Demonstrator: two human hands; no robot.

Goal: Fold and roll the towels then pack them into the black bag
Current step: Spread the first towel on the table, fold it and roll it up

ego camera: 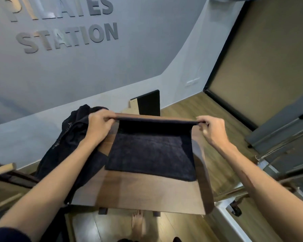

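Observation:
A dark navy towel (150,154) lies on the brown wooden table (138,194), its far edge lifted and stretched taut. My left hand (99,127) pinches the towel's far left corner and my right hand (211,131) pinches the far right corner. The near half of the towel rests flat on the tabletop. The black bag (68,137) slumps over the table's left edge, partly hidden behind my left forearm; I cannot see its opening.
A grey wall with raised lettering stands behind the table. A black panel (149,103) leans at the far end of the table. Metal-framed exercise equipment (278,154) stands on the right. A bare foot (138,224) shows on the wood floor below.

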